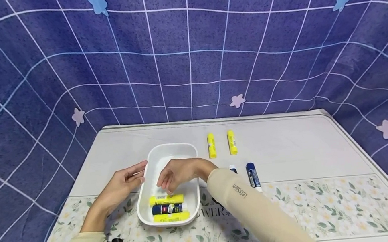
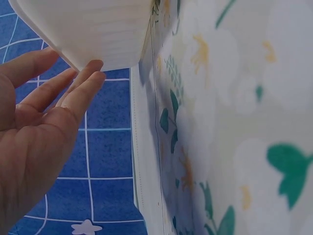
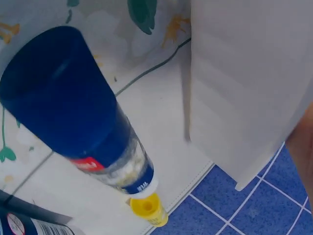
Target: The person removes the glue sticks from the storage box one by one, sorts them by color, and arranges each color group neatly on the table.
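Note:
A white plastic tray [image 1: 190,153] holds a yellow glue stick [image 1: 174,199], a dark blue one [image 1: 159,209] and another yellow one [image 1: 180,216], lying side by side at its near end. Over the tray, my right hand [image 1: 178,173] bends downward with loosely curved fingers, just behind the rear yellow stick. Nothing shows between those fingers; whether a fingertip touches the stick is hard to tell. My left hand [image 1: 120,186] rests its extended fingers against the tray's left side, and the left wrist view shows these fingers [image 2: 85,93] at the tray wall [image 2: 107,34].
Two yellow glue sticks, one left [image 1: 211,146] and one right [image 1: 232,142], lie behind the tray's right side. A blue glue stick [image 1: 252,174] lies at right; another [image 1: 233,168] is partly behind my right sleeve. A purple-blue grid curtain [image 1: 209,66] hangs behind the table.

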Tool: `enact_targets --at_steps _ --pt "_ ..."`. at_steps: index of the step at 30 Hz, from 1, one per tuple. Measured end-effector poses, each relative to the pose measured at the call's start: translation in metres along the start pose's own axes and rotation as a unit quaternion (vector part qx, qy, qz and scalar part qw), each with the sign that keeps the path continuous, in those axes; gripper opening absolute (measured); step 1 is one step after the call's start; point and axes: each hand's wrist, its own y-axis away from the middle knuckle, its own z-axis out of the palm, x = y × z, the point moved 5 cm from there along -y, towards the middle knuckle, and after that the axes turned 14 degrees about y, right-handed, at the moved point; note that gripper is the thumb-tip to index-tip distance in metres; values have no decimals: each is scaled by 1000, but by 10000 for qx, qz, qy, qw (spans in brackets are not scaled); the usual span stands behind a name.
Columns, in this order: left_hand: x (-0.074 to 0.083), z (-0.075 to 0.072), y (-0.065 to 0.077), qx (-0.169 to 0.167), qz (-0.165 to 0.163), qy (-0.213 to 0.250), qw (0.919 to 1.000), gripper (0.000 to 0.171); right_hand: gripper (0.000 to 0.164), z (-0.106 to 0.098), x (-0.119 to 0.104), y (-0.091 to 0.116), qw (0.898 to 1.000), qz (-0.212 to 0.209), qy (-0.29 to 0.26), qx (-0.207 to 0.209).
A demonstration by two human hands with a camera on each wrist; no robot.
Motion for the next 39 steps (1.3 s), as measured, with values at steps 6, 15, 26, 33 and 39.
enact_targets --at_steps 6,15,26,33,39 --pt "2 0 2 -91 89 4 9999 58 33 8 1 -2 9998 154 68 -68" --pt "3 0 2 -47 68 -32 10000 57 29 18 0 -7 9994 138 325 -70" --pt "1 0 3 -23 68 -10 10000 57 28 23 -1 -9 9968 27 804 -8" --pt "-2 -1 0 -9 19 -92 10000 57 29 20 -3 -7 9942 71 1063 163" --pt "-1 -1 -1 6 -10 -129 9999 57 30 10 -6 -3 9923 154 1162 405"
